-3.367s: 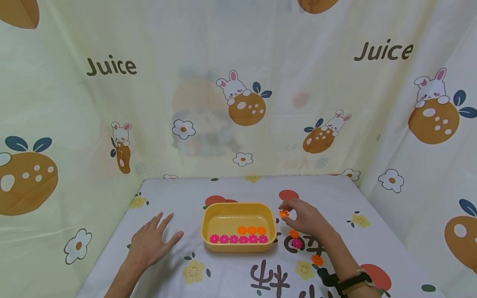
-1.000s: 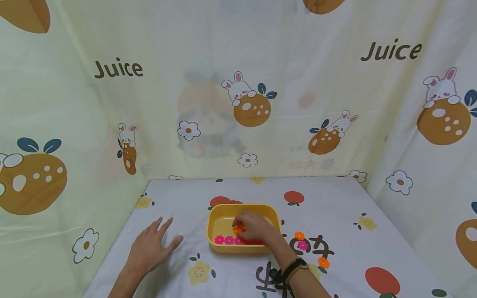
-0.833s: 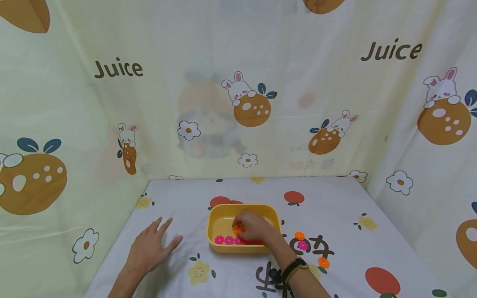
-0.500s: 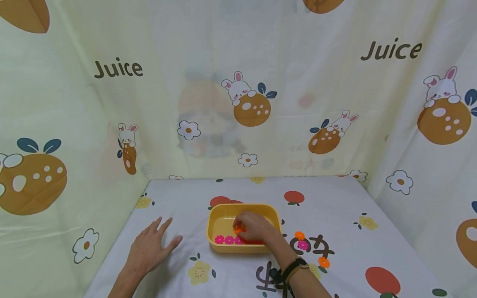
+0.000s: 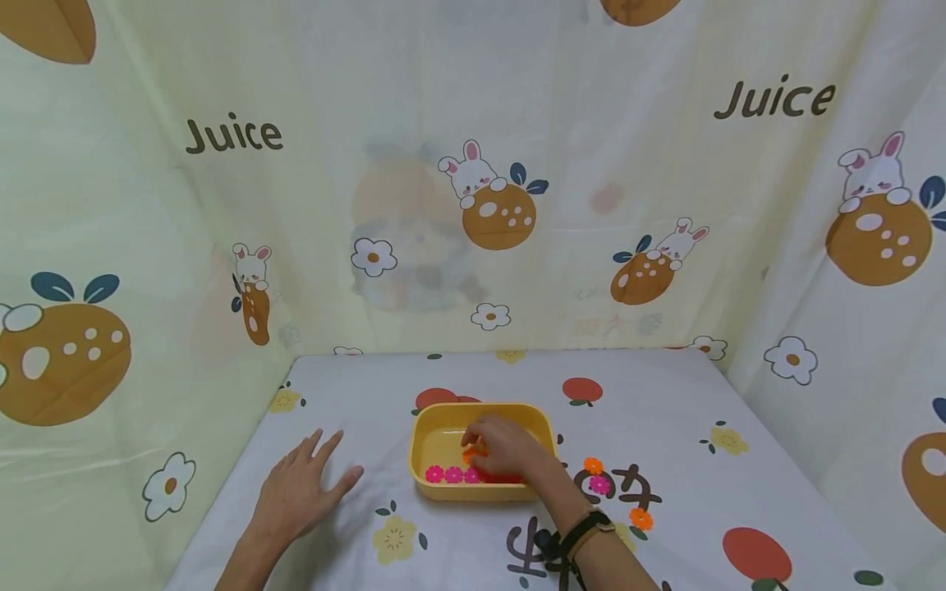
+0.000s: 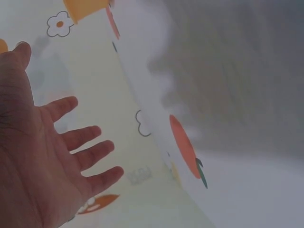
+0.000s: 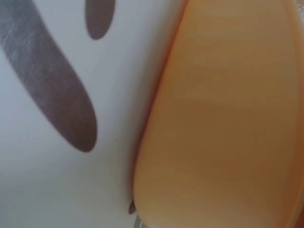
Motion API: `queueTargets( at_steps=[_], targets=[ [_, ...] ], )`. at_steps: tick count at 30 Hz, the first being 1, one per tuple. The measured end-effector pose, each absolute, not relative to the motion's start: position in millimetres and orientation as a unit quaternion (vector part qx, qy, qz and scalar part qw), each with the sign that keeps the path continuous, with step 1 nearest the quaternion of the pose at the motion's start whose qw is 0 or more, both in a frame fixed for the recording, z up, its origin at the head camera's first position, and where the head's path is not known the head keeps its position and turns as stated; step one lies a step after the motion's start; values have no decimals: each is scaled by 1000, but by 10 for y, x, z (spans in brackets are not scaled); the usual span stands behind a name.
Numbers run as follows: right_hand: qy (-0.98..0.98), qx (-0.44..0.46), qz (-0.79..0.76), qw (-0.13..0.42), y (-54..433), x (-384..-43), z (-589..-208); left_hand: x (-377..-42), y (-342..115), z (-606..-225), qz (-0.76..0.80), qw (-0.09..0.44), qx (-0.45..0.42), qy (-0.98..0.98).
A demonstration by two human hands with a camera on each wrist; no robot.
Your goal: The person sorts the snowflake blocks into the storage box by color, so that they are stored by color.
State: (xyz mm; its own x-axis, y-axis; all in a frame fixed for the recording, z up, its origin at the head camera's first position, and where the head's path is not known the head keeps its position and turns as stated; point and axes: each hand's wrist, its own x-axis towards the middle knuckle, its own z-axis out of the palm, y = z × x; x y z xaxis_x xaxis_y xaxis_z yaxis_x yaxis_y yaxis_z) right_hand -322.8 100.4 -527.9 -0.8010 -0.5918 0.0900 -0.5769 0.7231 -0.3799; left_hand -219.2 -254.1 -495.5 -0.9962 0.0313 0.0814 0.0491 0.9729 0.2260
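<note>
A yellow rectangular box (image 5: 484,492) stands on the table in the head view. My right hand (image 5: 506,447) reaches into it from the right, thumb and fingers pinching an orange flower-shaped piece (image 5: 473,454) near the box floor. Pink flower-shaped pieces (image 5: 453,474) lie in a row along the box's near side; the hand covers the right end of the row. My left hand (image 5: 296,492) hovers or rests left of the box, fingers spread and holding nothing; the left wrist view shows its palm (image 6: 38,161). Only the box's outer wall (image 7: 223,114) fills the right wrist view, without the fingers.
Right of the box lie an orange flower piece (image 5: 593,465), a pink flower piece (image 5: 599,485) and another orange flower piece (image 5: 641,519) on the printed tablecloth (image 5: 665,427). A patterned curtain (image 5: 310,205) encloses the back and sides.
My right hand has carried an orange flower piece from the table right of the box into the box. For the last second it has stayed nearly still there. The left hand has hardly moved.
</note>
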Motion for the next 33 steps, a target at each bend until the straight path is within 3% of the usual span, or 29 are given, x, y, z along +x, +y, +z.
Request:
queueTargets(
  at_steps=[19,33],
  targets=[
    [920,-322,-223,-10,1112,-3142,-4844,-2200,-2488,-4949,-106,52,-33,-993],
    [941,-271,-197,-44,1403,-3054,-4716,-2166,-2465,-4953,-115,57,-40,-991]
  ],
)
